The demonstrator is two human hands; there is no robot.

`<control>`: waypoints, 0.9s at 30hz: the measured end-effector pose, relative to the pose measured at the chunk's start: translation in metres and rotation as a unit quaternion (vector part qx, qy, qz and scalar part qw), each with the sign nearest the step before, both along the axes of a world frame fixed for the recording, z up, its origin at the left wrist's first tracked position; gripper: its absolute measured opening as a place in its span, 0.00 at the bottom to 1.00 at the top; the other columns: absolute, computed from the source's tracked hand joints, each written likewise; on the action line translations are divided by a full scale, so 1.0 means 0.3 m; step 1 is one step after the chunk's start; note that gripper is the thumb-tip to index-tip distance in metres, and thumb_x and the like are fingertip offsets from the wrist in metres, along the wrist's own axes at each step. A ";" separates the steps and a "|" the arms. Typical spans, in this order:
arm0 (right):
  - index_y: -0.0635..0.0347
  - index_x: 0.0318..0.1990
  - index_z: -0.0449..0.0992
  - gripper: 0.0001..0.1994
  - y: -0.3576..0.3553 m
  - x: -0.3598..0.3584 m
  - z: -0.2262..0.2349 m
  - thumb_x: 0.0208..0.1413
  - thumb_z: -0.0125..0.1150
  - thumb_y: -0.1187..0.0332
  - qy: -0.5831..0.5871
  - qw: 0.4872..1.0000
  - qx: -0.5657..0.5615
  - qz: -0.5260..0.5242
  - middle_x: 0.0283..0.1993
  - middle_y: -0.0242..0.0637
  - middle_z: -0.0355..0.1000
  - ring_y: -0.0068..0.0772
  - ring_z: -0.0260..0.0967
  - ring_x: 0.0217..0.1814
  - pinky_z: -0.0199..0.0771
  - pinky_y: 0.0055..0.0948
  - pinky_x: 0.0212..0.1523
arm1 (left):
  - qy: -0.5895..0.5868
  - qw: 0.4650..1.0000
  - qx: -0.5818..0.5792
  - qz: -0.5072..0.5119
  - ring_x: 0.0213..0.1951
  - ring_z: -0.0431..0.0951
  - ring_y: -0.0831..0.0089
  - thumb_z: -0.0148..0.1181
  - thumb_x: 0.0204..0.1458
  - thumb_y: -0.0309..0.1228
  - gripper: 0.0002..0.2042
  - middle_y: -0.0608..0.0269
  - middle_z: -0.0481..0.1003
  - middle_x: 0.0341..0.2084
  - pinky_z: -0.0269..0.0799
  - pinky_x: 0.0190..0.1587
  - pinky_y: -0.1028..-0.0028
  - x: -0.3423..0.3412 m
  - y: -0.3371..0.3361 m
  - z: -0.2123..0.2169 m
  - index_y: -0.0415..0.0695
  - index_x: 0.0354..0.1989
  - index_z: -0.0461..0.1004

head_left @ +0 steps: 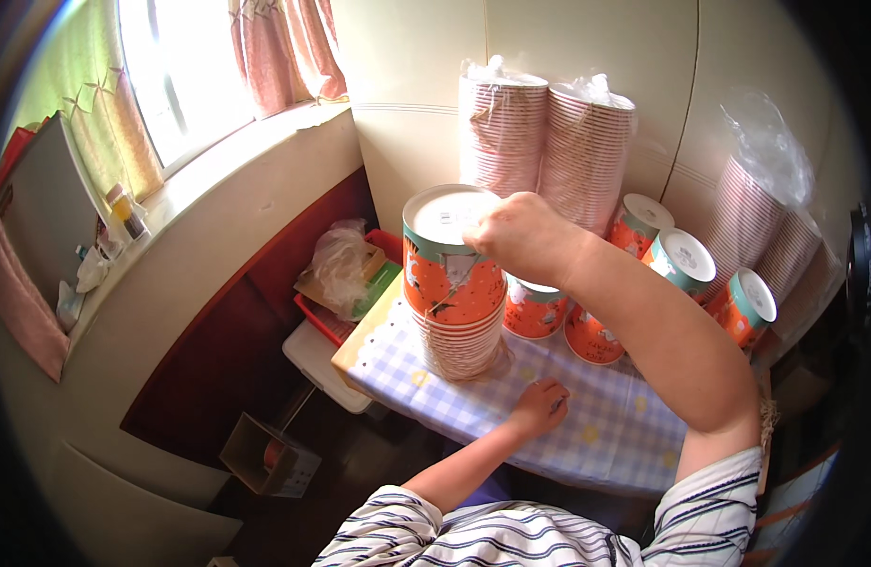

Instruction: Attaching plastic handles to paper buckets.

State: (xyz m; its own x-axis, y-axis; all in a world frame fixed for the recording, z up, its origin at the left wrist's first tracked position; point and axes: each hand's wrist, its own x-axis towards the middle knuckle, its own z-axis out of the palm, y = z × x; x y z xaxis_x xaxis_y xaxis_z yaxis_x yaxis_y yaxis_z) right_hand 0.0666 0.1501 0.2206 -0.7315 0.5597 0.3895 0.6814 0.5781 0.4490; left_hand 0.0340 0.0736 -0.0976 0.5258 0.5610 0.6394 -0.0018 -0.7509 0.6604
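A tall stack of orange and teal printed paper buckets (454,283) stands upside down at the near left of the table, its white base on top. My right hand (520,231) is closed in a fist at the right edge of that base; what its fingers hold, if anything, is hidden. Thin tan twine (497,367) shows around the lower part of the stack. Low over the front of the table, right of the stack, is my left hand (541,408), its fingers curled; their contents cannot be made out.
A checked blue-and-white cloth covers the table (606,425). Behind my right arm are other orange buckets (686,257) and tall bagged stacks of pale cups (587,151). Left of the table sit a red crate (336,326) with a plastic bag and an open cardboard box (265,458).
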 end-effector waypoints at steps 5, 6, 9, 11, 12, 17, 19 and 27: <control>0.55 0.29 0.76 0.04 0.002 -0.005 -0.015 0.46 0.55 0.73 -0.006 1.000 -0.001 -0.001 0.27 0.37 0.75 0.35 0.76 0.31 0.76 0.33 0.30 | -0.002 1.000 0.003 0.000 0.30 0.74 0.52 0.58 0.41 0.26 0.07 0.53 0.73 0.29 0.71 0.35 0.60 0.000 0.003 -0.001 0.40 0.30 0.74; 0.55 0.29 0.76 0.04 0.000 -0.003 -0.019 0.46 0.55 0.73 -0.006 1.000 -0.002 -0.001 0.27 0.37 0.75 0.35 0.76 0.31 0.76 0.33 0.30 | 0.000 1.000 0.004 0.000 0.30 0.74 0.52 0.58 0.41 0.26 0.07 0.53 0.73 0.29 0.71 0.34 0.60 -0.001 0.003 0.000 0.40 0.30 0.74; 0.55 0.29 0.76 0.04 -0.006 0.001 -0.027 0.45 0.55 0.73 0.002 1.000 0.018 0.008 0.27 0.36 0.74 0.35 0.76 0.31 0.76 0.33 0.30 | 0.003 1.000 0.003 -0.001 0.29 0.74 0.52 0.58 0.41 0.26 0.07 0.53 0.73 0.29 0.70 0.34 0.60 -0.003 0.002 0.004 0.40 0.30 0.74; 0.55 0.28 0.76 0.04 -0.011 0.003 -0.032 0.45 0.55 0.73 0.006 1.000 0.025 0.007 0.26 0.36 0.74 0.34 0.75 0.30 0.76 0.33 0.29 | 0.004 1.000 0.001 -0.002 0.29 0.74 0.52 0.58 0.41 0.26 0.07 0.53 0.73 0.28 0.70 0.33 0.60 -0.001 0.001 0.006 0.40 0.30 0.74; 0.55 0.28 0.76 0.04 -0.015 0.001 -0.034 0.45 0.55 0.73 0.006 1.000 0.025 0.007 0.26 0.36 0.74 0.34 0.75 0.30 0.76 0.33 0.29 | 0.001 1.000 0.006 0.000 0.29 0.73 0.52 0.58 0.41 0.26 0.07 0.53 0.73 0.28 0.70 0.33 0.60 0.000 0.002 0.004 0.40 0.30 0.74; 0.56 0.26 0.74 0.02 -0.020 0.005 -0.055 0.44 0.56 0.72 0.019 0.999 0.042 0.012 0.25 0.34 0.73 0.33 0.75 0.29 0.75 0.32 0.28 | 0.004 1.000 0.012 0.005 0.29 0.74 0.52 0.58 0.41 0.26 0.07 0.53 0.73 0.28 0.71 0.34 0.60 -0.002 0.002 0.000 0.40 0.30 0.74; 0.55 0.26 0.74 0.02 -0.021 0.008 -0.068 0.44 0.55 0.72 0.021 0.999 0.040 0.001 0.25 0.34 0.73 0.33 0.74 0.29 0.74 0.32 0.29 | 0.003 1.000 0.013 0.009 0.29 0.74 0.52 0.58 0.40 0.25 0.06 0.52 0.73 0.28 0.71 0.34 0.60 -0.001 0.000 0.005 0.39 0.29 0.74; 0.63 0.47 0.73 0.17 -0.103 0.058 -0.149 0.48 0.56 0.71 0.098 0.985 0.125 -0.070 0.46 0.43 0.72 0.36 0.72 0.35 0.72 0.34 0.36 | 0.023 1.000 -0.021 -0.002 0.33 0.74 0.52 0.58 0.41 0.25 0.06 0.52 0.73 0.30 0.71 0.37 0.60 0.008 -0.005 -0.002 0.40 0.30 0.75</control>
State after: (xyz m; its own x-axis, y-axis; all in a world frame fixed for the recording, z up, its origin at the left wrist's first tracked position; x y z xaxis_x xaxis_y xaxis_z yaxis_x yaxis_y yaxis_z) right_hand 0.0839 0.1193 0.1759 -0.5506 0.5189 0.6539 0.8345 0.3604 0.4167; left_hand 0.0366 0.0720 -0.0982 0.5565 0.5844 0.5906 0.0259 -0.7227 0.6906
